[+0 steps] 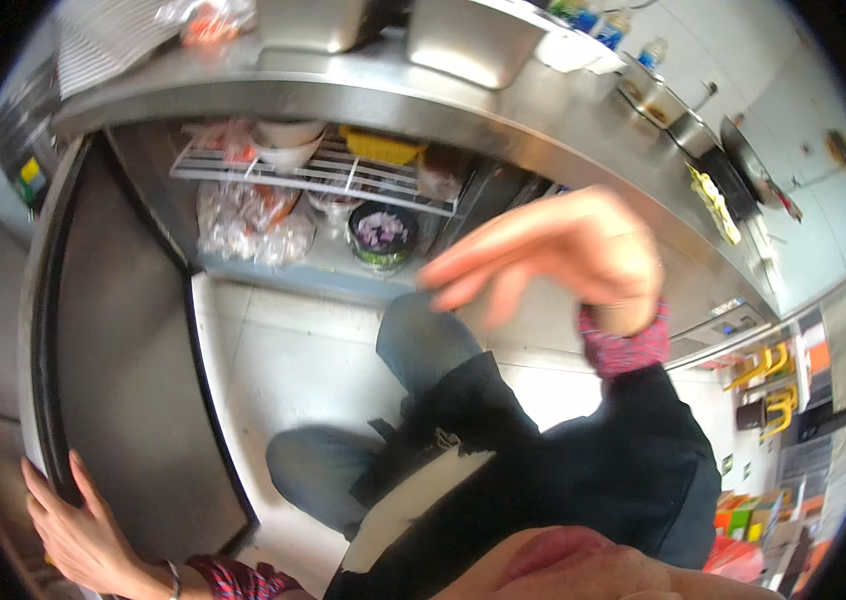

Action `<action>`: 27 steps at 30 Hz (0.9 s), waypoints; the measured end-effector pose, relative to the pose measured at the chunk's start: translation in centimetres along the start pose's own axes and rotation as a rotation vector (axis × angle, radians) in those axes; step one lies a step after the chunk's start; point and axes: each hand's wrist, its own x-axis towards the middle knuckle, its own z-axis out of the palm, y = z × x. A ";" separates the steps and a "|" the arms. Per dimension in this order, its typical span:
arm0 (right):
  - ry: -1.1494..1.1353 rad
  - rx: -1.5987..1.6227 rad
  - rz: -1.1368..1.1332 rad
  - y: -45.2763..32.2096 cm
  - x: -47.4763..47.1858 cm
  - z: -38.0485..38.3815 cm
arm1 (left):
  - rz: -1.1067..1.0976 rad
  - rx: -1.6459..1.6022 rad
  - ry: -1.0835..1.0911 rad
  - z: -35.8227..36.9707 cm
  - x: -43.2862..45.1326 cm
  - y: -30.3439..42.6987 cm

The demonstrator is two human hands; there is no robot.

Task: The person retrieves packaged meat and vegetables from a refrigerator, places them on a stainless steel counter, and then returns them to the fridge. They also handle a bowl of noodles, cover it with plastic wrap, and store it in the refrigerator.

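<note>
My left hand (pixel 82 525) grips the edge of a swung-out steel refrigerator door (pixel 138 360) at the lower left. Blurred by motion, my right hand (pixel 550 255) is raised in front of the under-counter refrigerator, fingers pointing left, with nothing seen in it. Inside, a white wire shelf (pixel 310 174) carries white bowls (pixel 286 146), a yellow container (pixel 382 145) and a bag of orange food. Below it are clear plastic bags (pixel 250 225) of food and a dark round bowl of chopped purple onion (pixel 383 231), with something green beneath.
The steel counter (pixel 393 94) runs above the refrigerator, bearing deep metal pans (pixel 472 41), a bagged orange food (pixel 217 22), bottles and a wok (pixel 745 161). White floor tiles (pixel 280 337) lie around my knees. Yellow chairs (pixel 779 401) stand farther off at the right.
</note>
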 end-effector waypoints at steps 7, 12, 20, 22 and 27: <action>1.246 -0.295 -0.072 -12.4 -7.9 -23.0 | 0.174 -0.045 0.346 -3.2 0.9 0.7; 1.704 -0.240 0.236 -9.0 -10.4 -38.5 | 0.141 -0.090 0.243 -4.3 0.7 1.2; 1.640 -0.879 0.829 -4.8 -7.7 -46.0 | 0.061 -0.072 0.161 -6.0 0.1 3.0; 1.584 -1.100 0.887 -4.1 -7.8 -47.4 | 0.064 -0.074 0.152 -6.4 0.0 3.3; 1.403 -1.430 0.850 -1.8 -8.8 -50.1 | 0.069 -0.059 0.134 -6.8 -0.1 3.7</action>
